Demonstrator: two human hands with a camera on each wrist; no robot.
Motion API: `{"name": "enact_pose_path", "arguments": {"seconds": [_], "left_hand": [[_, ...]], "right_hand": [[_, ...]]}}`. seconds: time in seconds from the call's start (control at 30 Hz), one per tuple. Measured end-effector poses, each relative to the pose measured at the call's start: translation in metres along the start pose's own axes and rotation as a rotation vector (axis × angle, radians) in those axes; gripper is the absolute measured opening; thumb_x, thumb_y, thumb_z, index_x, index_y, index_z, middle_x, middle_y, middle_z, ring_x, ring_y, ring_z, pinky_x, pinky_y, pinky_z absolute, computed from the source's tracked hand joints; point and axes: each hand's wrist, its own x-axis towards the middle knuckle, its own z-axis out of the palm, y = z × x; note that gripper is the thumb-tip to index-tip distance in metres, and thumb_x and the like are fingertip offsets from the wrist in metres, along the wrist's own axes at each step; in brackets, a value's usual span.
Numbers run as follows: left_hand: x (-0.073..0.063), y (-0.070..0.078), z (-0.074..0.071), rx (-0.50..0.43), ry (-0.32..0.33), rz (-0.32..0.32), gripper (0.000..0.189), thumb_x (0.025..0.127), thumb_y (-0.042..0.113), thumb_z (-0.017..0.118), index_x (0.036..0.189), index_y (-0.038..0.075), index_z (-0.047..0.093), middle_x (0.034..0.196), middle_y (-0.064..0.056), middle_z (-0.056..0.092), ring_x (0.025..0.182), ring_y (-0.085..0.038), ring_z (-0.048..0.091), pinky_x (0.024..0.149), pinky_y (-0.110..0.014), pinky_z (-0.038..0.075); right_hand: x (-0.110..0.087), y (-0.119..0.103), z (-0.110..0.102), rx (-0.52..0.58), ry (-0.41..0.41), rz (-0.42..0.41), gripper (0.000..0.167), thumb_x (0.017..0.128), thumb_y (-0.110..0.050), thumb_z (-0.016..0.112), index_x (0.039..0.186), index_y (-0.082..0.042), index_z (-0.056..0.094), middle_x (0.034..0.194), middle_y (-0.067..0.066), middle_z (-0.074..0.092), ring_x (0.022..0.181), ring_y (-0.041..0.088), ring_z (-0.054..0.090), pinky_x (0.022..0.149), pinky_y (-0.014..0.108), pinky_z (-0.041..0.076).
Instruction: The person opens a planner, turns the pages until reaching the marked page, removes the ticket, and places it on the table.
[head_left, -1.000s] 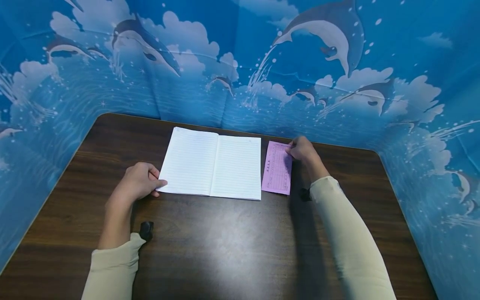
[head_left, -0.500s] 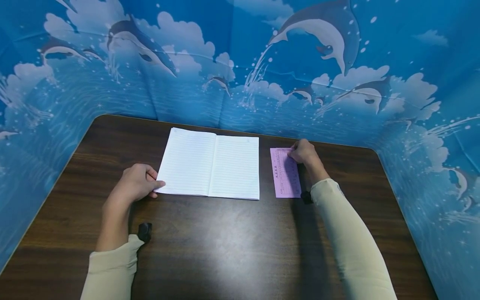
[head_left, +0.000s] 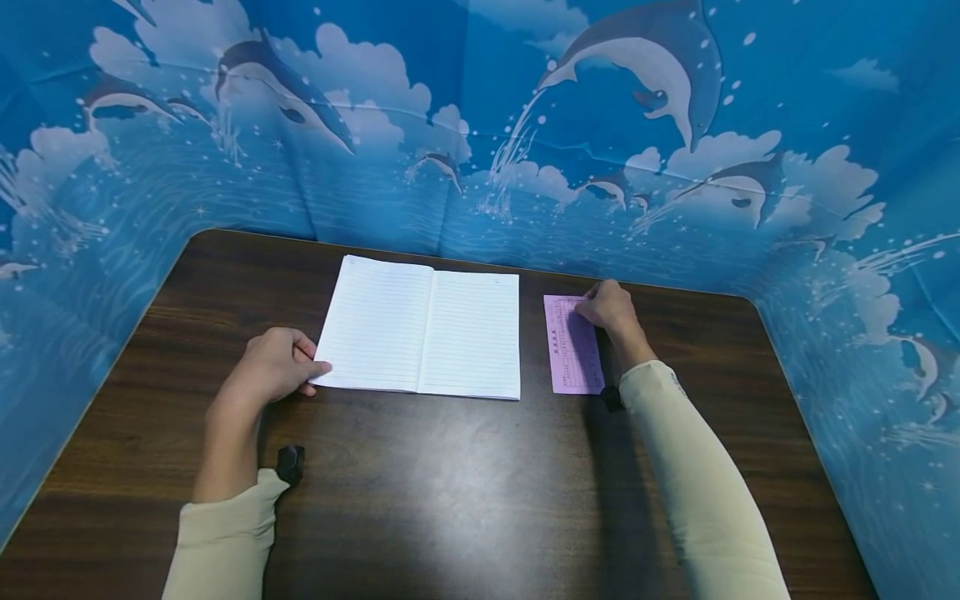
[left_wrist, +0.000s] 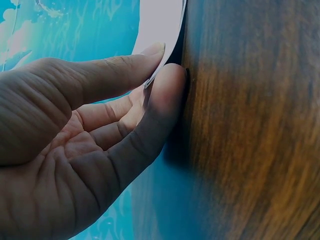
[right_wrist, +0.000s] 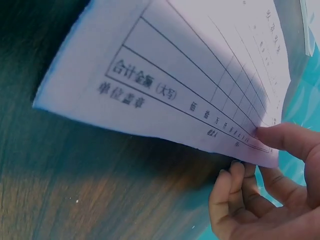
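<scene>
An open lined notebook [head_left: 420, 329] lies on the dark wooden table, both pages bare of writing. My left hand [head_left: 276, 367] pinches its near left corner; in the left wrist view the thumb is on top of the pages [left_wrist: 160, 25] and the index finger underneath. To the right of the notebook is a pink printed receipt slip [head_left: 572, 354], apart from it. My right hand [head_left: 609, 308] pinches the slip's far right corner. Seen from the right wrist, the thumb presses on the slip's printed face [right_wrist: 175, 70] while the other fingers curl below its edge.
The wooden table [head_left: 465, 492] extends on all sides of the papers. Behind and beside it hangs a blue curtain [head_left: 390, 183] printed with dolphins, close against the table's far edge. A small black device [head_left: 290, 463] sits at the left wrist.
The pink slip has moved right with my right hand, widening the gap from the notebook, and its tilt has changed. The left hand keeps its pinch on the notebook corner.
</scene>
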Motion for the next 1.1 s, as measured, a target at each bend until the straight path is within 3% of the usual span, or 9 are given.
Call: {"name": "enact_pose_path", "arguments": {"seconds": [0.13,0.43,0.7,0.87,1.1], "left_hand": [[0.000,-0.001,0.000,0.000,0.001,0.004,0.030,0.102,0.012,0.073,0.118,-0.010,0.059,0.082,-0.014,0.068,0.065,-0.017,0.070,0.067,-0.033,0.050],[0.000,-0.001,-0.002,-0.003,-0.008,0.005,0.031,0.103,0.014,0.072,0.119,-0.010,0.059,0.083,-0.014,0.069,0.066,-0.017,0.071,0.069,-0.033,0.050],[0.000,0.000,-0.002,-0.005,-0.009,0.001,0.032,0.102,0.014,0.073,0.119,-0.009,0.059,0.085,-0.015,0.070,0.067,-0.018,0.072,0.069,-0.033,0.050],[-0.001,0.000,-0.002,-0.013,-0.012,-0.009,0.032,0.103,0.013,0.072,0.120,-0.010,0.058,0.084,-0.014,0.068,0.066,-0.018,0.070,0.068,-0.033,0.050],[0.000,0.000,-0.002,-0.010,-0.015,-0.008,0.032,0.103,0.014,0.072,0.120,-0.009,0.058,0.084,-0.014,0.068,0.067,-0.018,0.071,0.069,-0.033,0.050]], "right_hand": [[-0.002,-0.001,0.000,0.018,0.001,0.034,0.032,0.100,-0.021,0.067,0.123,0.001,0.071,0.124,0.021,0.070,0.104,0.030,0.064,0.098,0.049,0.054],[-0.004,-0.005,0.004,0.051,0.053,0.017,0.030,0.101,-0.018,0.070,0.124,0.001,0.070,0.124,0.021,0.070,0.105,0.031,0.064,0.099,0.050,0.054],[0.000,-0.004,0.008,0.086,0.106,0.000,0.055,0.096,-0.013,0.072,0.145,0.003,0.053,0.147,0.030,0.055,0.130,0.043,0.056,0.115,0.057,0.046],[-0.003,-0.009,0.009,0.129,0.127,-0.026,0.041,0.097,-0.014,0.069,0.136,0.000,0.062,0.142,0.027,0.062,0.124,0.039,0.059,0.112,0.056,0.048],[-0.009,-0.025,0.010,0.205,0.052,-0.037,0.030,0.104,-0.019,0.064,0.128,-0.002,0.067,0.137,0.022,0.066,0.117,0.032,0.061,0.106,0.053,0.051]]}}
